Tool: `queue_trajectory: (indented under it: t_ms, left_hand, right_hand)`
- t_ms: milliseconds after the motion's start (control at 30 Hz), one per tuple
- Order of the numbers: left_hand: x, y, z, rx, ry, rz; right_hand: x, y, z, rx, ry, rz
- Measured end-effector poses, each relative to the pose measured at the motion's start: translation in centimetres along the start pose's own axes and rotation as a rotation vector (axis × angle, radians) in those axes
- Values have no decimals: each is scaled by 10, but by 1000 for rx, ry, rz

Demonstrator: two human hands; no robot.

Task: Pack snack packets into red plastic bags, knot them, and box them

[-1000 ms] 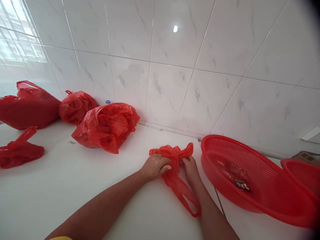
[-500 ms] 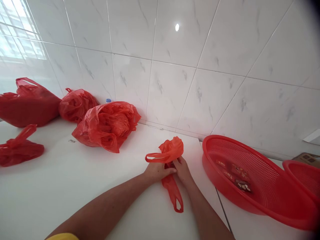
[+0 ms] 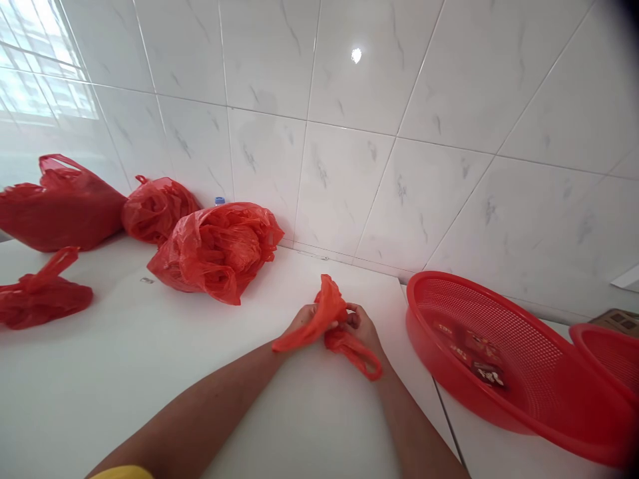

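Note:
A small red plastic bag (image 3: 332,307) is gathered between my two hands above the white table. My left hand (image 3: 303,319) grips it from the left, its fingers mostly covered by a flap of the bag that hangs over my wrist. On the other side my right hand (image 3: 363,324) has curled fingers pinching the bag near its middle. One handle loop droops across my right wrist. What the bag holds, if anything, is hidden.
Close on the right stands a large red plastic basket (image 3: 529,406) with several small packets (image 3: 482,356) inside; a second red basket (image 3: 612,352) is beyond it. Along the wall at left sit a crumpled red bag (image 3: 219,249) and other red bags (image 3: 64,206).
The bag has been turned in my hands: its left loop has swung down over my left wrist, and the lower loop has shifted right and up against my right wrist.

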State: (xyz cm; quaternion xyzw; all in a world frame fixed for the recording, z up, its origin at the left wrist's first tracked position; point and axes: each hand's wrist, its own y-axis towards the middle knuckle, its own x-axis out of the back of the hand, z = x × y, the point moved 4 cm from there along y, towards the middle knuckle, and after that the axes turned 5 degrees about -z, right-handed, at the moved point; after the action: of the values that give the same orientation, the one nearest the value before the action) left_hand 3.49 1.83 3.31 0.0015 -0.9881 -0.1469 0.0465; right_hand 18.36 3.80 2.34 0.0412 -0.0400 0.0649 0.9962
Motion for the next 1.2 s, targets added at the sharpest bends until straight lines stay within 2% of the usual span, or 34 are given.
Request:
queue_trajectory:
  t_ms: [133, 233, 300, 367, 533, 600, 667, 733, 800, 833, 867, 900, 933, 1000, 1067, 1100, 1133, 1200]
  left_hand:
    - [22, 15, 10, 127, -288, -114]
    - [49, 27, 16, 205, -471, -275]
    - [65, 32, 20, 255, -536, -373]
    - [75, 35, 23, 290, -537, -419]
    - [74, 34, 27, 323, -380, -399]
    - [73, 30, 25, 312, -291, -443]
    - [72, 24, 16, 199, -113, -503]
    - [64, 17, -5, -91, 272, -470]
    - [41, 8, -27, -446, 706, -308]
    - [29, 3, -33, -569, 854, -214]
    - [20, 0, -36, -624, 922, -139]
    - [13, -1, -36, -615, 934, -86]
    - [11, -1, -34, -540, 897, -64]
    - [15, 4, -24, -295, 747, -85]
    - [26, 9, -12, -91, 596, -154]
    - [32, 10, -7, -33, 544, -195]
    - [38, 12, -4, -2, 509, -236]
    - [46, 13, 0, 37, 434, -309]
  right_hand:
    - [37, 7, -6, -27, 79, -251]
    - [63, 15, -16, -106, 344, -428]
    - [71, 20, -21, -160, 525, -452]
    - [72, 24, -22, -192, 611, -424]
    - [59, 22, -17, -266, 711, -355]
    - [55, 20, -15, -273, 716, -356]
    - [55, 18, -13, -267, 702, -371]
    - [55, 17, -12, -258, 672, -385]
    - [54, 14, -8, -242, 616, -372]
    - [51, 13, -4, -225, 573, -343]
    - [48, 11, 0, -197, 519, -302]
    - [45, 9, 4, -160, 453, -254]
    - [42, 7, 8, -122, 371, -220]
    - [41, 2, 15, -55, 142, -248]
    - [44, -4, 21, 8, -143, -408]
    - [46, -7, 25, 67, -285, -509]
    - [45, -10, 32, 162, -418, -599]
    - [34, -19, 47, 451, -643, -701]
